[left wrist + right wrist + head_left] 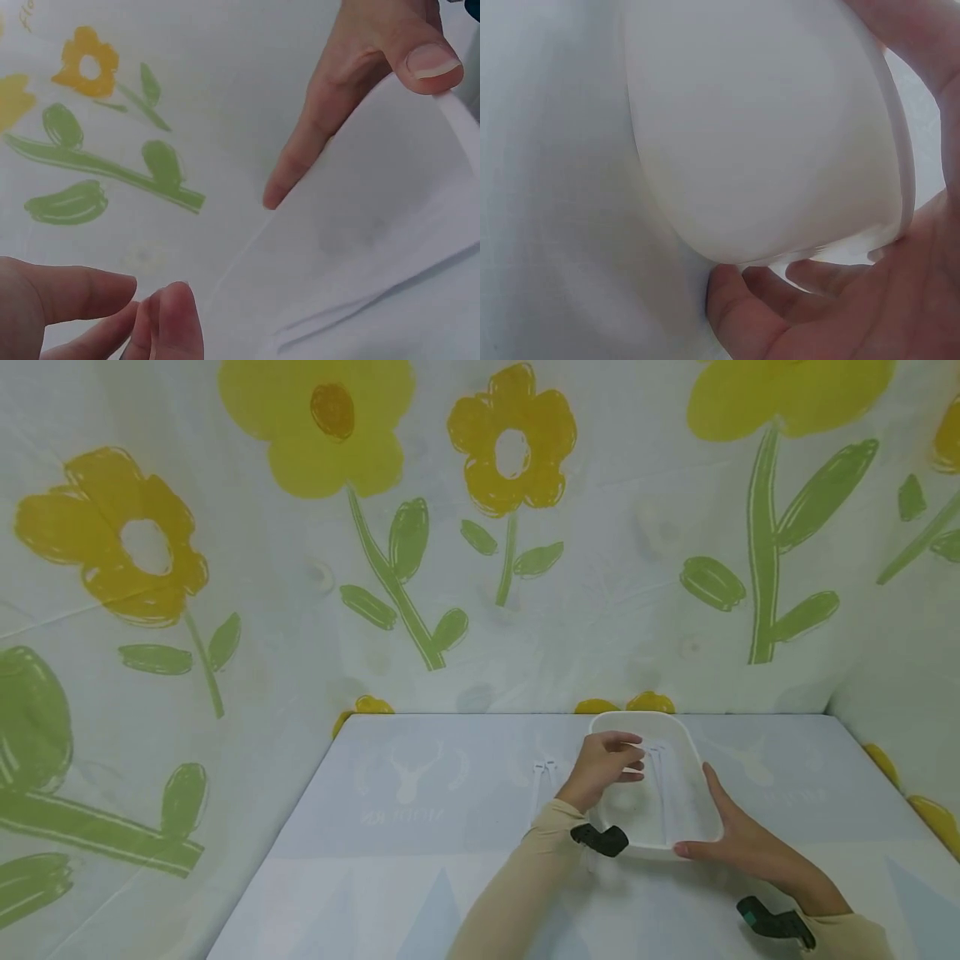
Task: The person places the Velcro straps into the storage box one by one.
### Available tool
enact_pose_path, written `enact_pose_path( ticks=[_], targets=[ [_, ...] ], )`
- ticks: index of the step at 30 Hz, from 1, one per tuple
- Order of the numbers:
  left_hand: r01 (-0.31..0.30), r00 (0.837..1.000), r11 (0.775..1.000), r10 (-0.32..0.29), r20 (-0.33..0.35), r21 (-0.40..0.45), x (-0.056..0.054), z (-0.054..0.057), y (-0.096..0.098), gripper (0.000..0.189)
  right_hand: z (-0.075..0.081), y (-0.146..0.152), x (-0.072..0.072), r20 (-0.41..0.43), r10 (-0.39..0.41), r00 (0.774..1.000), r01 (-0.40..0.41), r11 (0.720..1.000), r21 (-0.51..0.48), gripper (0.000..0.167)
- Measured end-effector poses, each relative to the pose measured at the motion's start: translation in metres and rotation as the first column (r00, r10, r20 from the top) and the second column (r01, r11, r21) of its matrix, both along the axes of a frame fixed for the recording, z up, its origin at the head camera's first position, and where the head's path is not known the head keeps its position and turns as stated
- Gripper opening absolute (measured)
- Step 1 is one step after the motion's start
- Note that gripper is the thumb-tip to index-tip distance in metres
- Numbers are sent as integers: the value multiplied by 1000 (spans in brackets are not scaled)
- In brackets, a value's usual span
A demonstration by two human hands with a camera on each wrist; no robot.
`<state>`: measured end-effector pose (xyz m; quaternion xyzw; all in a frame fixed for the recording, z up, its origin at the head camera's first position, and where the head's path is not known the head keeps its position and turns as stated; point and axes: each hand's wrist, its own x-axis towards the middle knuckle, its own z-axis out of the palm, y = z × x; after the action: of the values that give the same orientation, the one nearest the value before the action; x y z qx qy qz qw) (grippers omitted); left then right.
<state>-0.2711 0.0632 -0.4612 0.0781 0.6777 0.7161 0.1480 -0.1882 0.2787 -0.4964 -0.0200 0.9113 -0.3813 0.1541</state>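
Observation:
My right hand [738,835] grips a white plastic tray [705,810] by its right side, with the thumb at the near rim. In the right wrist view its fingers [742,307] curl against the tray's outer wall. My left hand [603,764] is over the tray's left part, fingers loosely bent, with nothing visible between thumb and fingertips in the left wrist view. A long, thin white strip-like item [657,785] lies in the tray; its kind is unclear. It looks like a folded white strip [330,319] in the left wrist view.
Left of the tray, a similar pale item [542,781] with small dark marks at its top lies on the white patterned table [450,810], partly behind my left forearm. A flower-print curtain [600,610] stands behind the table's far edge.

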Motion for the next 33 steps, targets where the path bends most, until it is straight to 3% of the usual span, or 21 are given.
enact_pose_path(
  ticks=[5,12,22,33],
  targets=[
    [-4,999,1000,4,-37,-20,2,9,-19,23,1,0,0,9,5,1000,-5,1000,-5,144],
    [-3,999,1000,4,-37,25,3,16,-44,23,3,1,0,21,17,1000,-16,1000,-12,143],
    [-36,999,997,38,-35,64,5,11,-73,28,2,0,0,32,4,999,-5,1000,20,145],
    [-84,995,996,86,-56,31,14,9,-98,26,2,-1,-1,25,6,1000,-7,1000,22,145]
  ],
)
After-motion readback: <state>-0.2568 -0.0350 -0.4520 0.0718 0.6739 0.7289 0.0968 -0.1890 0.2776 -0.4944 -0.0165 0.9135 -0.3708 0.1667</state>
